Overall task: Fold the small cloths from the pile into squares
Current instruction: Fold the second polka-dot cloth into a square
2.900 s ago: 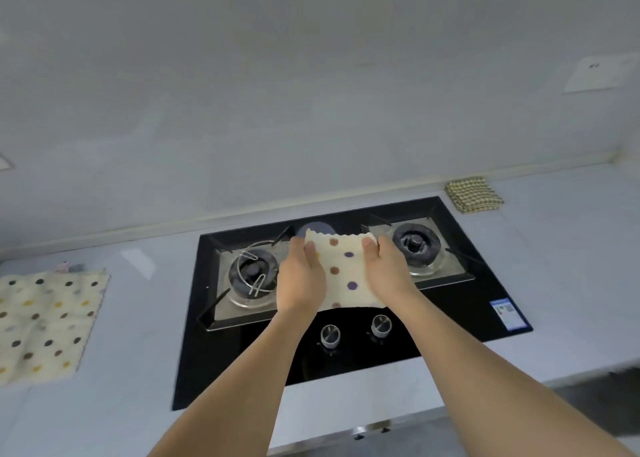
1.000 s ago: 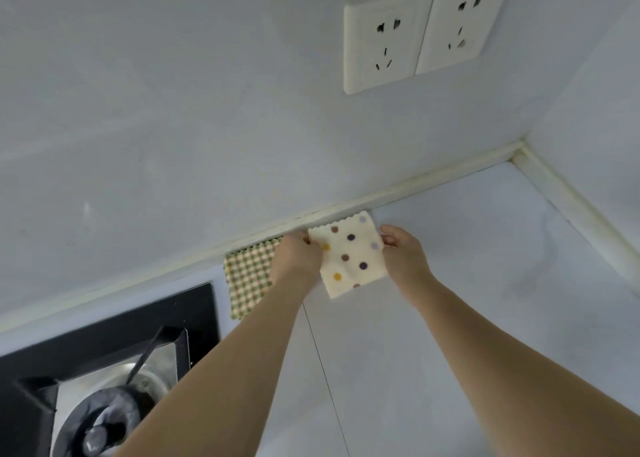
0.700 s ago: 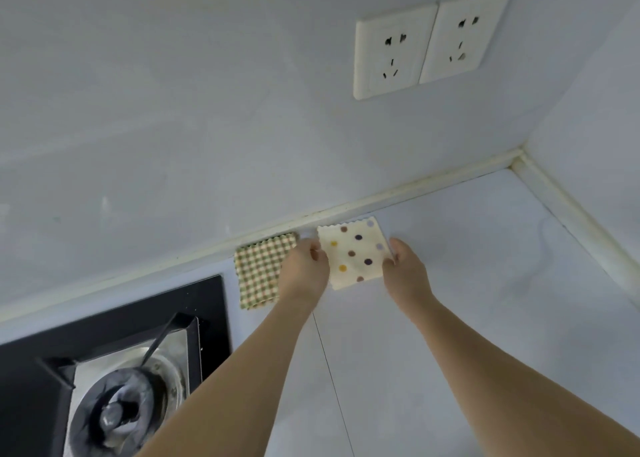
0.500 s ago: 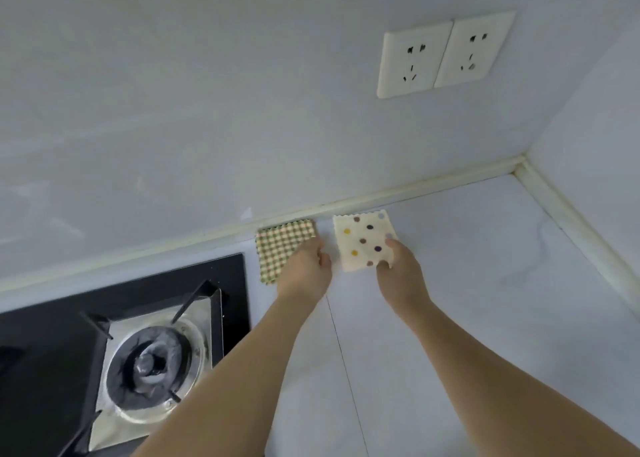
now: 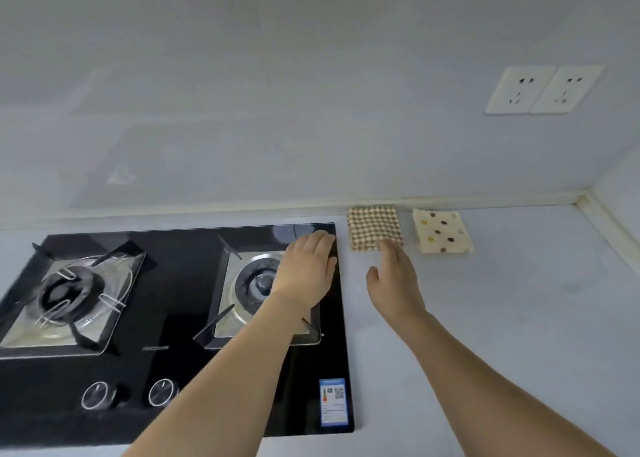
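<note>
Two cloths were done: the checked square and the dotted square lay folded by the wall. My left hand and right hand were loose and held nothing. I saw no pile here.

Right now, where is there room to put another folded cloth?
Bare counter lies right of the polka-dot cloth, toward the corner, and in front of both cloths. The gap between it and the checked cloth is narrow. The stove fills the left.

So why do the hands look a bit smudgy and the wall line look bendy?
Head view: the right hand and left hand are motion-blurred at the fingertips; the wide-angle lens bends the wall's edge; the black stove glass shows pale glare near its back edge, while the dotted cloth stays fairly sharp.
</note>
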`<state>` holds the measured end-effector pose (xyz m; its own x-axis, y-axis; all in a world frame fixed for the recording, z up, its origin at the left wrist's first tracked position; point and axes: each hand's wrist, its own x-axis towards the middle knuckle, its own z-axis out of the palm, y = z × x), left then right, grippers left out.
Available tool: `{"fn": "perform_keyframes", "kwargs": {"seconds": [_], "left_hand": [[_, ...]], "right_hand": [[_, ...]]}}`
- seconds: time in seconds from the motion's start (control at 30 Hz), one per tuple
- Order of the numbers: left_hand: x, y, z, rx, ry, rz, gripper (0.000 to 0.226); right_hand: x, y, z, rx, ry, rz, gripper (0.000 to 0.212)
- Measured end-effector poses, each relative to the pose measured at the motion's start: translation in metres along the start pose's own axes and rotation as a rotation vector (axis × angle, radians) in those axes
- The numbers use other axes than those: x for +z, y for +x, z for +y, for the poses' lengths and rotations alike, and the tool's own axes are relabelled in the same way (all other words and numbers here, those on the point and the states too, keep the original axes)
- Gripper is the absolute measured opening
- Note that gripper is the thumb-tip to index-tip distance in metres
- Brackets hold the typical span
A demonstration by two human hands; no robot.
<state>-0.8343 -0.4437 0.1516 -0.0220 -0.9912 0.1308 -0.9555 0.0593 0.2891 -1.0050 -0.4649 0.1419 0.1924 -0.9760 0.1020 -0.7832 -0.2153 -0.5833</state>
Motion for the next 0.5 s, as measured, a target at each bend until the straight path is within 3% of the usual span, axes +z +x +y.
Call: {"fn": "perform_keyframes", "kwargs": {"seconds": [0.37,0.5], "left_hand": [[-0.087,-0.121,-0.152,-0.043,0.093,0.040,0.041],[-0.107,-0.151,-0.188,-0.162,0.085,0.077,0.042]], "right_hand": [[0.070,-0.067,-0.170,-0.067,0.087,-0.090,0.043],[0.094,-0.068,-0.213,-0.093,0.038,-0.126,0.044]]}}
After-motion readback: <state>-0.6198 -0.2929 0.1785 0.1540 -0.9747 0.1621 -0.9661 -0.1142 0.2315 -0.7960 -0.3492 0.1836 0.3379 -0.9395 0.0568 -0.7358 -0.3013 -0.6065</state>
